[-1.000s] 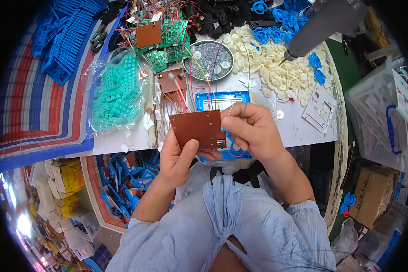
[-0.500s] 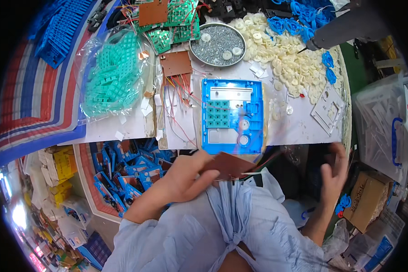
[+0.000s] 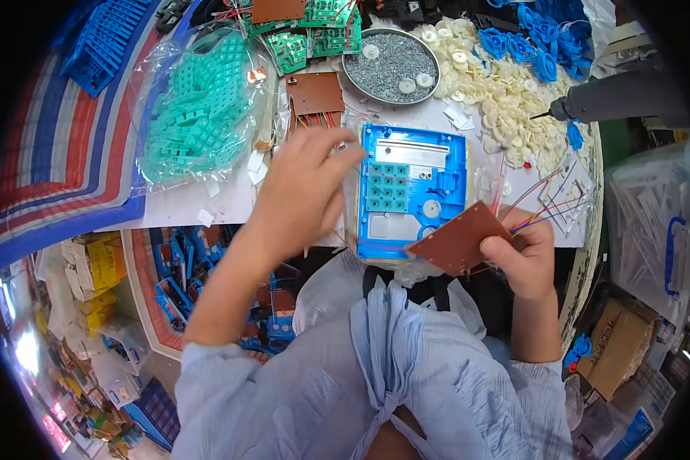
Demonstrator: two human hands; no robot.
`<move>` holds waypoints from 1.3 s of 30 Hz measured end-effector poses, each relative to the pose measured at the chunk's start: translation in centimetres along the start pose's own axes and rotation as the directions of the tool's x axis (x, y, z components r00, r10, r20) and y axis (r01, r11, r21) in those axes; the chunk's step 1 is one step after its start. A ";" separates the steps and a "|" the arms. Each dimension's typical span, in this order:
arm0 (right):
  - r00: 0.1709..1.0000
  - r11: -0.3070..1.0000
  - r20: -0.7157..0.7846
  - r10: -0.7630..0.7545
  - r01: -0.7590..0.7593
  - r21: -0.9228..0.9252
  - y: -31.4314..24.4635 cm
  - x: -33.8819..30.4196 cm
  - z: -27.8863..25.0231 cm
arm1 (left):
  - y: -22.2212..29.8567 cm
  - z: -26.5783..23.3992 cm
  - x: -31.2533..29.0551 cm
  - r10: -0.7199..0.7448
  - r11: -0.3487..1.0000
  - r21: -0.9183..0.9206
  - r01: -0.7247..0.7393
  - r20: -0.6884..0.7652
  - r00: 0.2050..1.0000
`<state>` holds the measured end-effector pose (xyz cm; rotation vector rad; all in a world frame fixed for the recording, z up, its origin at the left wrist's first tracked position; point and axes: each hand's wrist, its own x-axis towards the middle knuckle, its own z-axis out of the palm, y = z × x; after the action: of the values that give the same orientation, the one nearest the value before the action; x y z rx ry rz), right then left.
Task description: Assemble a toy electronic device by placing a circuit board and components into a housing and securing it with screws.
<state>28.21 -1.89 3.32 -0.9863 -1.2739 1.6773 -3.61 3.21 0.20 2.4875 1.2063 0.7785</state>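
White tabletop: across mid-frame.
Blue casing: centre, on tabletop, interior up.
Left hand: left of casing, fingers bent; cannot tell whether grasping anything.
Right hand: right of centre, grasping brown board.
Brown board: tilted, over casing's lower-right corner.
Green keypad: inside casing.

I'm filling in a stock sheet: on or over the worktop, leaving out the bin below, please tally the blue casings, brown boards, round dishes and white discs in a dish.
Blue casing: 1
Brown boards: 3 in view, one held in the right hand
Round dish: 1
White discs in the dish: 3
Total: 8
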 end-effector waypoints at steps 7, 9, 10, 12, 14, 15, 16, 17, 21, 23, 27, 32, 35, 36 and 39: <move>0.997 0.994 -0.033 0.065 -0.068 -0.087 -0.4 1.7 -1.5 | -4.5 -2.0 -0.4 0.115 0.980 0.112 -0.162 0.340 0.933; 0.973 0.977 0.117 0.198 -0.187 -0.105 -1.2 2.3 -2.5 | -5.2 -3.1 -1.8 0.129 0.973 0.135 -0.187 0.353 0.927; 0.947 0.968 0.212 0.243 -0.222 -0.117 -2.1 2.5 -3.0 | -5.7 -3.4 -2.4 0.122 0.971 0.150 -0.184 0.350 0.929; 0.911 0.985 0.387 0.144 -0.169 0.030 -2.4 1.6 -3.8 | -5.3 -4.0 -3.0 0.111 0.968 0.184 -0.173 0.307 0.945; 0.893 0.951 0.436 -0.109 -0.034 0.308 -1.3 0.2 -4.0 | -3.2 -3.8 -3.4 0.099 0.995 -0.021 -0.097 0.147 0.984; 0.891 0.926 0.416 -0.183 0.013 0.378 -0.5 0.0 -4.0 | -1.5 -3.5 -3.7 0.077 0.992 -0.108 -0.069 0.071 0.994; 0.891 0.903 0.392 -0.229 0.043 0.428 -0.5 0.1 -3.6 | 0.1 -2.7 -3.6 0.107 0.918 -0.393 -0.053 0.117 0.987; 0.911 0.923 0.368 -0.186 0.033 0.383 -0.9 0.3 -3.5 | 2.4 -1.7 -3.2 0.149 0.774 -0.633 -0.017 0.155 0.977; 0.905 0.944 0.271 0.329 -0.313 -0.102 -3.1 4.4 -1.2 | 6.9 2.2 -2.5 0.185 0.324 -0.909 0.263 0.334 0.924; 0.904 0.931 0.234 0.359 -0.331 -0.152 -0.9 5.7 -0.7 | 6.8 3.4 -3.3 0.150 0.069 -0.873 0.483 0.488 0.860; 0.934 0.919 0.170 0.315 -0.255 -0.299 1.7 8.1 0.5 | 6.2 3.3 -6.9 0.020 -0.373 -0.671 0.641 0.685 0.728; 0.957 0.868 0.162 0.239 -0.136 -0.478 2.8 10.0 1.8 | 6.0 2.5 -8.5 -0.085 -0.216 -0.720 0.660 0.687 0.721; 0.947 0.829 0.137 0.290 -0.177 -0.530 1.5 10.7 2.5 | 6.6 2.0 -9.0 -0.200 0.032 -0.803 0.596 0.579 0.791; 0.946 0.806 0.140 0.292 -0.165 -0.568 1.4 10.7 2.5 | 6.6 1.7 -8.9 -0.222 0.147 -0.794 0.590 0.555 0.802; 0.955 0.752 0.156 0.252 -0.092 -0.652 1.9 10.9 2.6 | 6.2 -0.8 -8.3 -0.263 0.523 -0.654 0.546 0.486 0.834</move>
<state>21.41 6.79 0.74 -1.3616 -2.0574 1.5426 -4.36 -7.15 0.73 1.4384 0.9734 0.5398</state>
